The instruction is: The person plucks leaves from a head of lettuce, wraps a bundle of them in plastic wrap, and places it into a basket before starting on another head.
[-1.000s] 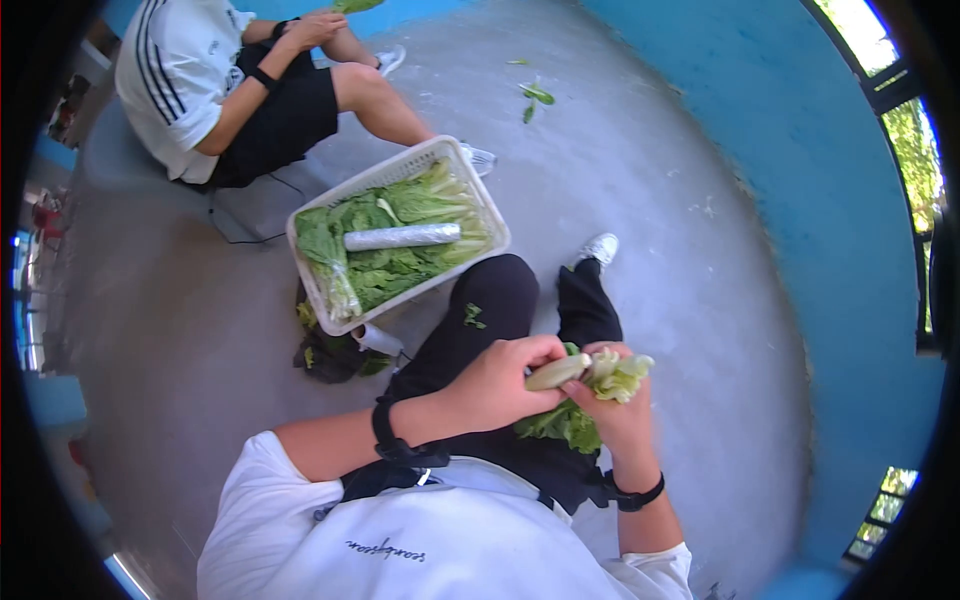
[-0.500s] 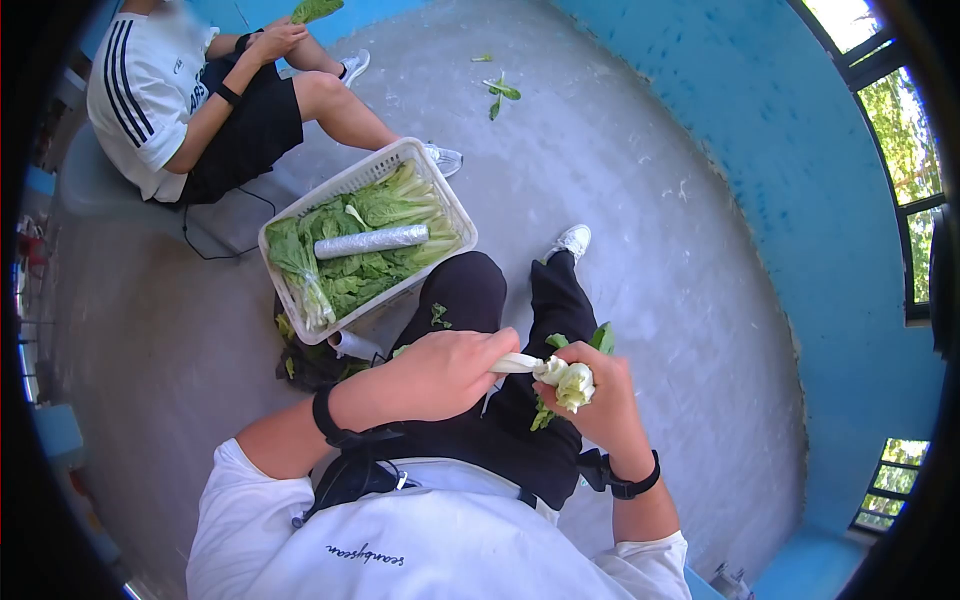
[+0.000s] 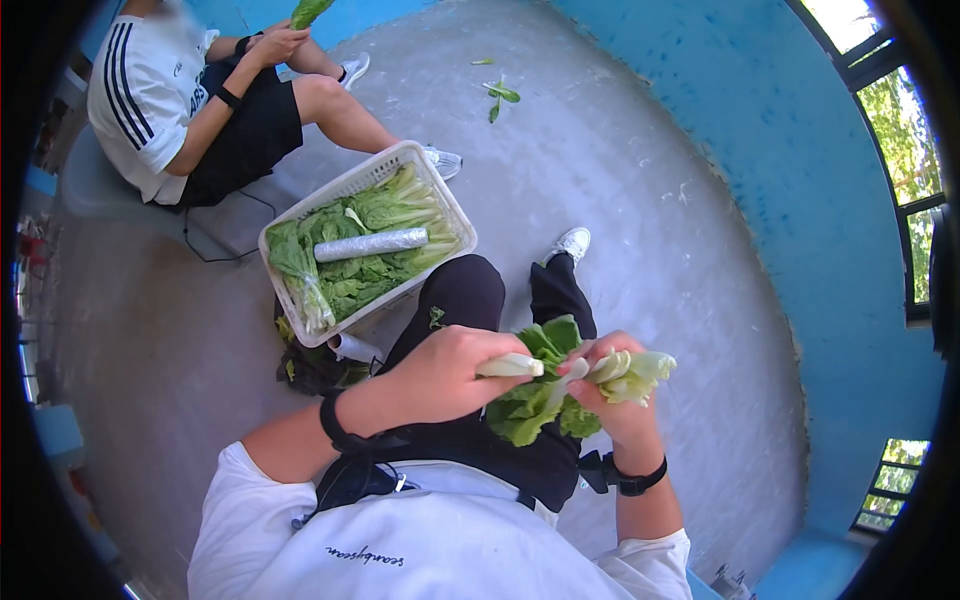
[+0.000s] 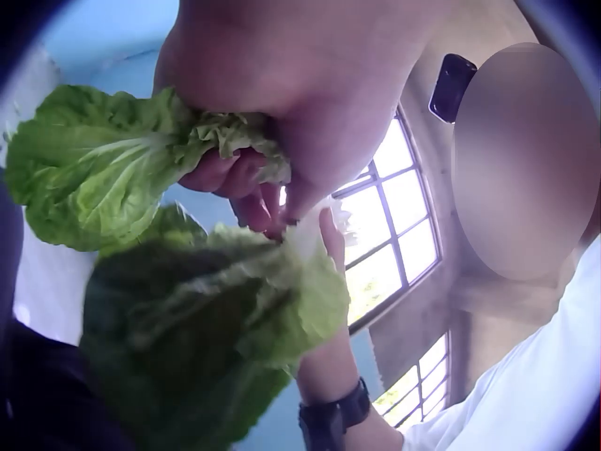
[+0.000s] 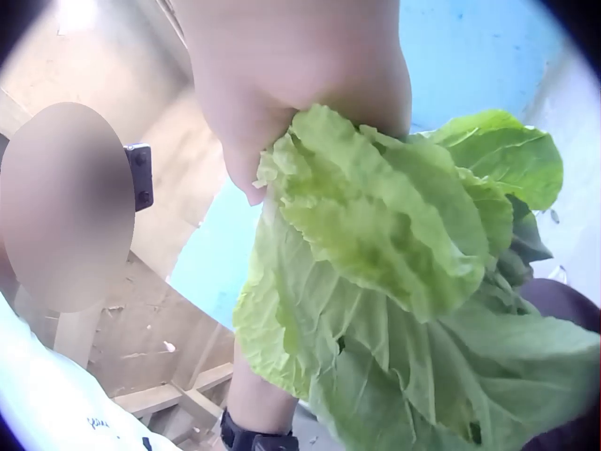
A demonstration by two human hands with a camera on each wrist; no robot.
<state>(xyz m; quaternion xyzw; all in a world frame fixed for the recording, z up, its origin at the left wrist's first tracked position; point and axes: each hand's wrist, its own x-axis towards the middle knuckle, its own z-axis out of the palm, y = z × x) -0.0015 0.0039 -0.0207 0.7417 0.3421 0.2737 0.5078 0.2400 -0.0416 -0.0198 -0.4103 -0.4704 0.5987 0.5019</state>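
Head view: L hand [image 3: 435, 375] is palm-down w/ fingers curled, wrist about level w/ the knuckles, pinching a leaf [image 3: 508, 366] whose pale stalk end pokes out btw thumb & fingers, pointing at the R hand [image 3: 620, 385]. R hand is curled round the greens [image 3: 635, 375] near the base, gripping firmly. Greens sit over the lap on the R, white-yellow ruffled base aimed right, green leaves spreading left & down btw the hands. Fingers cover the middle. Crate [image 3: 375, 172], white plastic, stands ahead on the L, full of more greens w/ a silver roll [image 3: 370, 243] lying on top. White roll [image 3: 355, 347] & dark bag [image 3: 310, 370] are partly tucked by its near corner. Leaf scrap [image 3: 437, 317] on the knee, loose leaves [image 3: 502, 92] on the floor farther off. Other person [image 3: 150, 100] sits far L, also holding a leaf

L wrist view: L hand comes down from the top, fingers closed on the leaf, a bright green blade w/ pale veins fanning out left. Bigger, darker leaves hang below in front & hide most of the R hand; black band [image 4: 333, 423] on that wrist. Window [image 4: 394, 225] behind

R wrist view: R hand up top, fist over the greens; crinkled light leaves in front, broad veined ones below w/ small dark holes. They block the L hand, so can't tell its grip here
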